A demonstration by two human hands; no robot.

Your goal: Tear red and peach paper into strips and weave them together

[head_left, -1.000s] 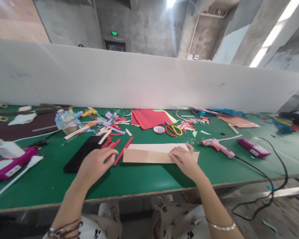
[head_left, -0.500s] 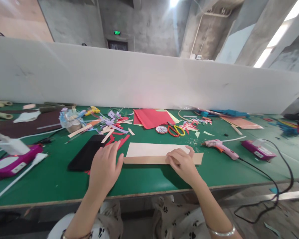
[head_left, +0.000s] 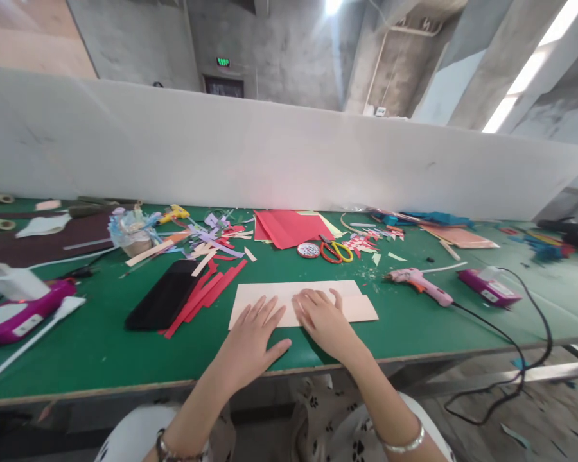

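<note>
A pale peach sheet of paper (head_left: 351, 289) lies on the green table in front of me, with a folded or overlapping strip along its near side that juts out to the right. My left hand (head_left: 255, 340) rests flat on the paper's left part, fingers spread and thumb pointing right. Beside it, my right hand (head_left: 322, 314) presses on the middle of the sheet, its fingers extended and slightly blurred. Both hands cover part of the near edge. Left of the paper are red paper strips (head_left: 207, 292) and a black phone (head_left: 164, 295).
Scissors (head_left: 337, 250), a round patterned tin (head_left: 309, 250) and red paper sheets (head_left: 289, 228) lie farther back. A pink glue gun (head_left: 421, 282) is on the right, its black cable hanging over the edge. Purple power strips (head_left: 489, 287) sit at both sides. Paper scraps (head_left: 216, 234) are scattered behind the phone.
My left hand has moved right from beside the phone onto the paper. My right hand has slid left along it. The near strip now lies flatter and looks paler.
</note>
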